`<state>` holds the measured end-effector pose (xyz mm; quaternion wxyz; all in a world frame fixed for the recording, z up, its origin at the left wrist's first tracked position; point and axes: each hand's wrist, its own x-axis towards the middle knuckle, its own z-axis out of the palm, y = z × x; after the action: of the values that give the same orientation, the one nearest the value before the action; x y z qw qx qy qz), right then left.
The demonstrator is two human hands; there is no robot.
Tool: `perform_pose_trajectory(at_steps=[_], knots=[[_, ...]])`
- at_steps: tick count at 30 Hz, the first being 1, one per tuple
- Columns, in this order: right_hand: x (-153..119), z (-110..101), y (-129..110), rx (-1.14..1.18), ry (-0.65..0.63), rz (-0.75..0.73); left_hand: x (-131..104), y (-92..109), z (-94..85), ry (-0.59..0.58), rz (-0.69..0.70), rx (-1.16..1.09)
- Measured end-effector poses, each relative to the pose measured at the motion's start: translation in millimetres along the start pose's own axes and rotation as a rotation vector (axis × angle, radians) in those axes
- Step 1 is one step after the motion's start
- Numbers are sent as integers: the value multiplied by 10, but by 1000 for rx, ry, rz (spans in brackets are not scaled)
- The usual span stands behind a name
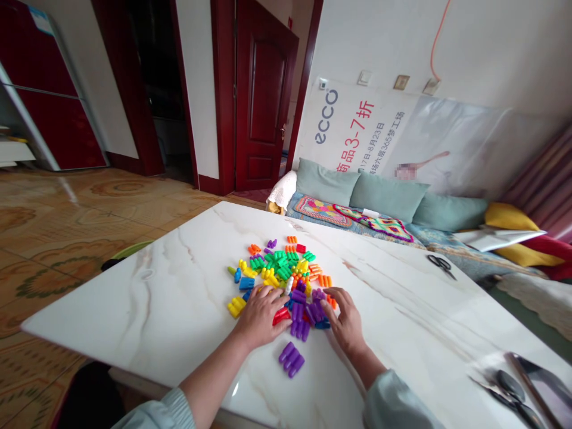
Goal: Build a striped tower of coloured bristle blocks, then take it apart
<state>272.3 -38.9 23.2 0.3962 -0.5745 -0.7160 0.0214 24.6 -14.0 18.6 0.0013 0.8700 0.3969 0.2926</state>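
Observation:
A heap of coloured plastic building blocks, shaped like joined bullet-like tubes, lies on the white marbled table [192,298]. My left hand [261,316] rests on the near left of the heap, fingers stretched over the pieces, its thumb beside a red block [280,316]. On the heap's right edge is my right hand [346,322], thumb and fingers apart, next to purple blocks [315,311] and an orange one. Green blocks [281,265] form the far middle, with yellow blocks [236,306] and a blue block [246,283] at left. One purple block [291,359] lies separately, nearest me.
Scissors [441,266] lie at the table's far right. Sunglasses [512,390] and a dark flat device [543,387] are at the near right corner. Beyond the table stands a sofa with pale green cushions [388,196]. A red door [266,95] is behind.

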Motion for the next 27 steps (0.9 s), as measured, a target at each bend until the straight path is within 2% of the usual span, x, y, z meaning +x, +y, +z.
perform_pose_trajectory(at_steps=[3, 5, 10, 13, 16, 18, 20, 22, 25, 27], knots=[[-53, -9, -161, -10, -173, -93, -2, 13, -10, -4, -9, 4], [-86, 19, -225, -3, -223, -95, 0, 22, -21, -2, -13, 9], [-140, 86, -240, 95, -140, -38, -2, 28, -23, 5, -7, 16], [-121, 107, -177, 184, -46, 130, -7, 19, -13, 6, -20, 15], [19, 78, -26, 302, 43, 338, -8, 10, -5, 1, -22, 10], [196, 14, 137, 300, 78, 413, -6, 6, -1, -4, -18, 6], [421, -74, 341, 163, 78, 423, -4, 2, 5, -5, -21, 4], [655, -154, 555, -136, 36, 379, -1, -2, 13, 0, -27, 6], [951, -196, 814, -256, 0, 360, 8, -9, 27, 6, -30, 7], [1086, -148, 916, -287, -38, 353, 16, -13, 35, 5, -31, 7]])
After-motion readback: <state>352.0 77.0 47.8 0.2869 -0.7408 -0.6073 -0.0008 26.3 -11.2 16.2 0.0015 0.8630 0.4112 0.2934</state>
